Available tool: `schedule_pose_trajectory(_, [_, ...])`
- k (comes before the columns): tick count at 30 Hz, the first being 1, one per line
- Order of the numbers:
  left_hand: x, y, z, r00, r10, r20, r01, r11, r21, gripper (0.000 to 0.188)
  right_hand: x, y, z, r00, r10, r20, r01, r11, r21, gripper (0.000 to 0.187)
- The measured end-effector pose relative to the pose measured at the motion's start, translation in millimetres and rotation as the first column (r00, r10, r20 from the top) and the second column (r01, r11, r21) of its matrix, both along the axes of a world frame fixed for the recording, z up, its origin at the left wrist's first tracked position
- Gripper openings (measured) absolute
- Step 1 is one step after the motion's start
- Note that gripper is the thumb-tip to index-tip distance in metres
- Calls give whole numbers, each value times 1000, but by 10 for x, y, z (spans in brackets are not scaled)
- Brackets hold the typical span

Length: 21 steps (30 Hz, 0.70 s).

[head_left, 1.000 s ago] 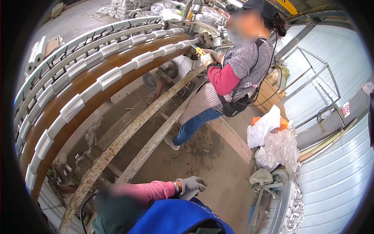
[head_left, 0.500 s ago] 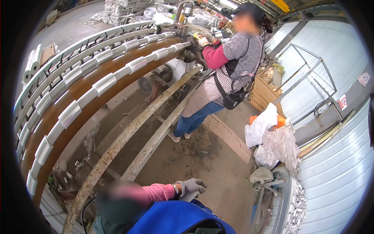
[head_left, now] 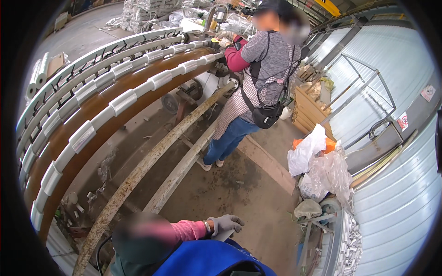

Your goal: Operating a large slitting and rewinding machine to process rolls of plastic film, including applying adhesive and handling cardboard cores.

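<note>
At left hand (head_left: 226, 224) | flat piece (head_left: 223, 235), pale grey (partly hidden)

A thin, flat, pale grey piece of unclear material (head_left: 223, 235) showed just below the palm of the grey-gloved left hand (head_left: 226, 224), partly hidden by it. Its visible part looked smooth and plain, with a fairly straight edge, and it slanted above the bright blue cloth garment (head_left: 214, 257). Whether the fingers gripped it, or whether it touched the cloth, could not be made out.
</note>
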<state>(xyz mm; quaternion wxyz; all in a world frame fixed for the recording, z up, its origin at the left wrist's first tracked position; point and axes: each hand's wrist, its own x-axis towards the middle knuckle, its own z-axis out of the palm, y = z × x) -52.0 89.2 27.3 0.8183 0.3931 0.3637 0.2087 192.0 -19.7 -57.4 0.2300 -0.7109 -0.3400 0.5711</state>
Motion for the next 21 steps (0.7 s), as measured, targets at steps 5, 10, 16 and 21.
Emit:
schedule_pose_trajectory(5, [-10, -9, -15, 1000, 19, 11, -19, 1000, -5, 39, -21, 18, -8, 1000, 12, -3, -12, 1000, 0, 20])
schedule_pose_trajectory(10, [-37, -29, -25, 1000, 10, -1, -10, 1000, 24, 41, -32, 89, -17, 999, 37, -13, -37, 999, -6, 19])
schedule_pose_trajectory(16, [-47, -80, -7, 998, 53, 18, -54, 998, 14, 43, -66, 216, -9, 996, 90, -21, -91, 996, -15, 19])
schedule_pose_trajectory(21, [-69, -79, -33, 999, 43, -24, -43, 999, 3, 46, -100, 307, -5, 990, 135, -32, -136, 990, -24, 19])
